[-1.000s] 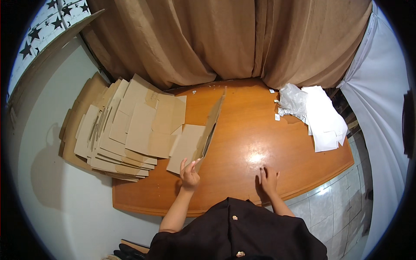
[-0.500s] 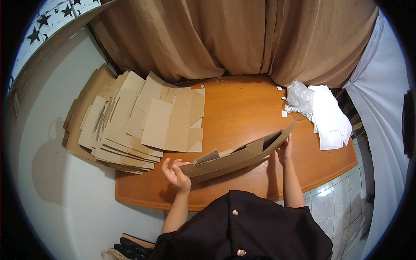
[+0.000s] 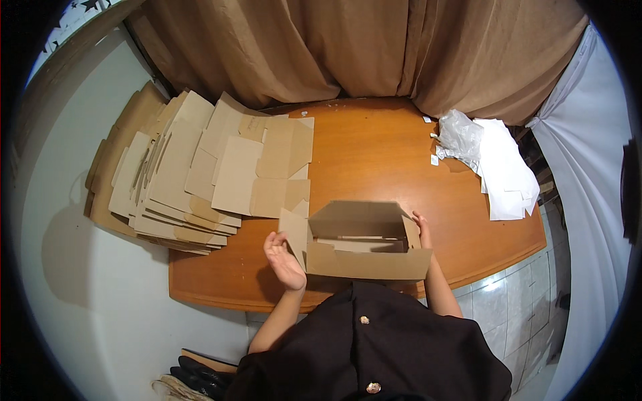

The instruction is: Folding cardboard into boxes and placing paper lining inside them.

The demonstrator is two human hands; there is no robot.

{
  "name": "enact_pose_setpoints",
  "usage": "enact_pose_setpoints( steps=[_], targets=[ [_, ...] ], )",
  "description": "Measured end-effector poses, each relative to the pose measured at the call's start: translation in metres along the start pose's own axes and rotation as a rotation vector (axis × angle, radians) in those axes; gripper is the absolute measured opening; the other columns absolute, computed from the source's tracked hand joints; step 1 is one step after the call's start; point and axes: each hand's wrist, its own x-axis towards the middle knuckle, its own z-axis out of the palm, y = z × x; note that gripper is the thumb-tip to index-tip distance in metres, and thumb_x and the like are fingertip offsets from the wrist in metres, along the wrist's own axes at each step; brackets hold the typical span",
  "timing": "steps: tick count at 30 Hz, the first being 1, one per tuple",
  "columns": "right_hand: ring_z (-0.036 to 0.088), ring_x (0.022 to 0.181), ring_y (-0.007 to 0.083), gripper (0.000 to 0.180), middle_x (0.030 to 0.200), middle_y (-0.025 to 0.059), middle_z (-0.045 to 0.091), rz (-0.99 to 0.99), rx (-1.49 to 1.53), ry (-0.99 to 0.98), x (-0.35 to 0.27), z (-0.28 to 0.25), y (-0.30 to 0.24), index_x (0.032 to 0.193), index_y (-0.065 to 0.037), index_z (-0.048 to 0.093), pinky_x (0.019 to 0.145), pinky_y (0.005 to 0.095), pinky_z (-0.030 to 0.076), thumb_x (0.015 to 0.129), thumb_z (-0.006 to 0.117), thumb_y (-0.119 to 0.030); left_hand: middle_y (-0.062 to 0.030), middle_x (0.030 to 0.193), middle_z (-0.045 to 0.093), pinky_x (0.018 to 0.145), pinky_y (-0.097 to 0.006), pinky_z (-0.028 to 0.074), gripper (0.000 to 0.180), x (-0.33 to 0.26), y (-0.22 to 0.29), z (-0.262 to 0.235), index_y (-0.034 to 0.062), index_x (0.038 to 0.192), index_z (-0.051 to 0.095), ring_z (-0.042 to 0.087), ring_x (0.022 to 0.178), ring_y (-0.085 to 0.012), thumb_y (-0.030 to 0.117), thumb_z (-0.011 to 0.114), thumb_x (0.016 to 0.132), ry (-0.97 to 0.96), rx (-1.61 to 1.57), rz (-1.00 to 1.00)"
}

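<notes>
An opened-out brown cardboard box (image 3: 364, 265) is in front of me at the table's near edge, its open top facing up. Its back panel stands tilted, and the left end flap (image 3: 292, 234) splays outward. Against the outside of that flap lies my left hand (image 3: 284, 262), palm turned toward it and fingers loosely stretched. My right hand (image 3: 424, 232) grips the box at its right end, with some fingers hidden behind the cardboard.
Several flattened cardboard boxes (image 3: 177, 160) lie stacked at the table's left, against the wall. White sheets (image 3: 505, 170) and a crumpled clear plastic bag (image 3: 460, 134) lie at the right. A brown curtain (image 3: 281, 50) hangs behind the wooden table (image 3: 371, 150).
The cardboard has gone from a folded, slanting shape to an opened box with its inside showing. Both hands have moved with it, and its right end has come lower and nearer.
</notes>
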Motion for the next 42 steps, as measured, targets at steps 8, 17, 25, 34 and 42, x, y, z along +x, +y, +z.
enact_pose_setpoints(
  steps=[8, 17, 25, 34, 42],
  targets=[
    [0.054, 0.095, 0.0176, 0.042, 0.128, 0.013, 0.036, -0.065, 0.16, 0.098, -0.025, 0.002, -0.01, 0.127, -0.007, 0.042, 0.086, 0.0314, 0.042, 0.091, 0.046, -0.027, -0.01, 0.12, 0.045, 0.1, -0.04, 0.032, 0.056, 0.005, -0.028, -0.061, 0.0058, 0.13, 0.036, 0.041, 0.116, -0.0229, 0.049, 0.033, 0.094, 0.451, -0.354, -0.707],
    [0.055, 0.092, 0.0221, 0.044, 0.124, 0.0148, 0.039, -0.212, 0.237, 0.126, -0.021, 0.006, -0.017, 0.126, -0.002, 0.041, 0.082, 0.0318, 0.043, 0.088, 0.047, -0.023, -0.0062, 0.112, 0.058, 0.084, -0.03, 0.048, 0.044, 0.013, -0.036, -0.043, 0.0048, 0.12, 0.051, 0.055, 0.101, -0.0164, 0.039, 0.039, 0.096, -0.3, -0.148, -1.112],
    [0.056, 0.087, 0.0225, 0.044, 0.119, 0.0144, 0.041, -0.423, 0.388, 0.106, -0.008, 0.03, -0.06, 0.121, 0.001, 0.042, 0.077, 0.0321, 0.045, 0.088, 0.047, -0.027, -0.0095, 0.128, 0.047, 0.096, -0.036, 0.039, 0.054, 0.024, -0.038, -0.017, 0.0088, 0.132, 0.039, 0.047, 0.114, -0.0204, 0.048, 0.028, 0.097, -0.389, -0.232, -0.921],
    [0.055, 0.065, 0.0116, 0.043, 0.073, 0.0062, 0.058, -0.197, 0.073, 0.151, 0.001, 0.037, -0.064, 0.105, -0.003, 0.055, 0.054, 0.021, 0.038, 0.093, 0.038, -0.041, -0.0075, 0.121, 0.051, 0.089, -0.032, 0.044, 0.057, 0.037, -0.043, -0.019, 0.01, 0.134, 0.039, 0.051, 0.106, -0.0203, 0.05, 0.037, 0.094, -0.175, -0.452, -1.041],
    [0.051, 0.06, 0.0092, 0.045, 0.068, 0.0039, 0.056, -0.116, -0.129, 0.026, 0.021, 0.014, -0.018, 0.103, -0.004, 0.06, 0.051, 0.0212, 0.039, 0.093, 0.039, -0.042, -0.0098, 0.121, 0.051, 0.09, -0.032, 0.043, 0.067, 0.021, -0.093, -0.031, 0.0111, 0.141, 0.028, 0.051, 0.107, -0.0194, 0.055, 0.037, 0.092, -0.437, -0.445, -0.595]
  ],
)
